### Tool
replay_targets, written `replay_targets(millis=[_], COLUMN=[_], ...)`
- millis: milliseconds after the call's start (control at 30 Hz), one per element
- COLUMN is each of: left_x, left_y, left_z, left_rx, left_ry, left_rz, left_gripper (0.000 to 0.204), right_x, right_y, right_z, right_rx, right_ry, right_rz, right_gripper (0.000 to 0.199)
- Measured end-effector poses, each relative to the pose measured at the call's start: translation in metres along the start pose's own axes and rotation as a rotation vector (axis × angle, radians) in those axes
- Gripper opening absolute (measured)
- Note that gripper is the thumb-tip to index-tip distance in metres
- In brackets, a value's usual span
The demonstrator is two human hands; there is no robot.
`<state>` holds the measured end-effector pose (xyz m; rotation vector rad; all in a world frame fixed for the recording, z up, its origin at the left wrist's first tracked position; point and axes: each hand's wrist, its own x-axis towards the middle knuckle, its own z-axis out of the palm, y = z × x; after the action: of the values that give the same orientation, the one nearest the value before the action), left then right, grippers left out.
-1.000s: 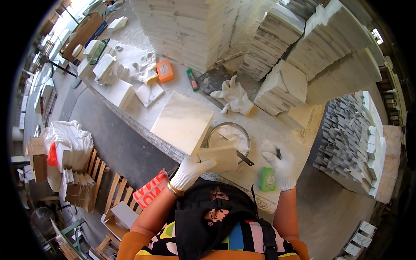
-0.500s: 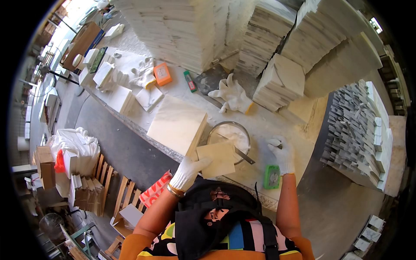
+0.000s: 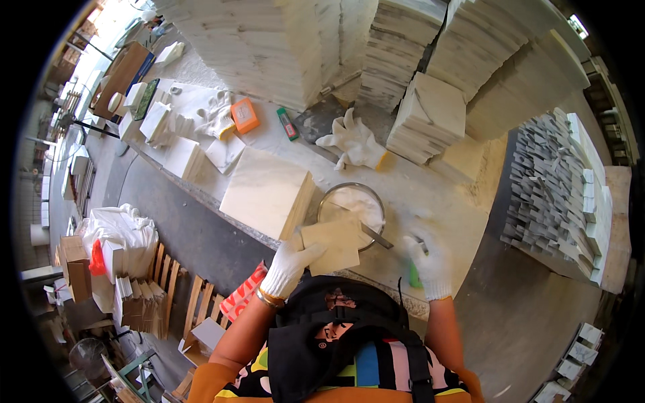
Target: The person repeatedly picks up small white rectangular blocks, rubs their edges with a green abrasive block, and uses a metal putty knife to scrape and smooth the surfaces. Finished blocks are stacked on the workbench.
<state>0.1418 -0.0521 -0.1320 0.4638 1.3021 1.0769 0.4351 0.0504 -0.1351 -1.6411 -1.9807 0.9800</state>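
Observation:
My left hand [image 3: 293,267], in a white work glove, grips a thin square cream stone tile [image 3: 332,243] by its left edge. The tile overlaps the near left rim of a round metal bowl [image 3: 383,232] with white paste or powder inside. A flat metal spatula [image 3: 377,236] leans across the bowl's rim, its end pointing right. To the right of the bowl, my gloved right hand [image 3: 430,265] has curled fingers, slightly blurred; a small dark spot shows between them, too unclear to name. That hand partly covers a green block [image 3: 415,275] on the table.
A stack of square tiles [image 3: 265,191] stands left of the bowl. Spare white gloves [image 3: 353,141], an orange box [image 3: 245,115] and a green-red box [image 3: 287,124] lie beyond. Tall marble stacks [image 3: 423,117] rise behind; many grey strips [image 3: 551,195] stand at right.
My right hand has moved down and slightly left, over the green block. The left hand still holds the tile at nearly the same place by the bowl. The whole view has shifted slightly.

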Motion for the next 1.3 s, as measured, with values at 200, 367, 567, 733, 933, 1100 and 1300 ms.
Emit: replay_targets(millis=[200, 367, 567, 733, 933, 1100, 1300], left_x=[-0.012, -0.015, -0.014, -0.012, -0.014, -0.013, -0.014], left_y=[0.014, 0.008, -0.001, 0.0, 0.007, 0.007, 0.016], left_z=[0.007, -0.003, 0.0, -0.003, 0.003, -0.002, 0.003], left_rx=[0.171, 0.25, 0.148, 0.128, 0.107, 0.169, 0.398], left_ry=[0.075, 0.09, 0.109, 0.093, 0.111, 0.081, 0.134], left_rz=[0.025, 0.016, 0.055, 0.073, 0.051, 0.018, 0.013], left_gripper=[0.048, 0.052, 0.053, 0.054, 0.055, 0.054, 0.052], right_x=[0.021, 0.028, 0.03, 0.023, 0.017, 0.012, 0.013], right_y=[-0.034, -0.013, -0.041, -0.068, -0.083, -0.069, -0.082], right_z=[0.033, 0.048, 0.03, 0.019, 0.017, 0.016, 0.011], right_rx=[-0.172, 0.045, 0.502, 0.552, 0.22, 0.185, 0.199], right_ry=[-0.261, -0.279, -0.348, -0.231, -0.053, -0.015, -0.003], right_rz=[-0.102, 0.001, 0.351, 0.194, -0.219, -0.169, -0.227], right_gripper=[0.03, 0.029, 0.027, 0.026, 0.021, 0.023, 0.023])
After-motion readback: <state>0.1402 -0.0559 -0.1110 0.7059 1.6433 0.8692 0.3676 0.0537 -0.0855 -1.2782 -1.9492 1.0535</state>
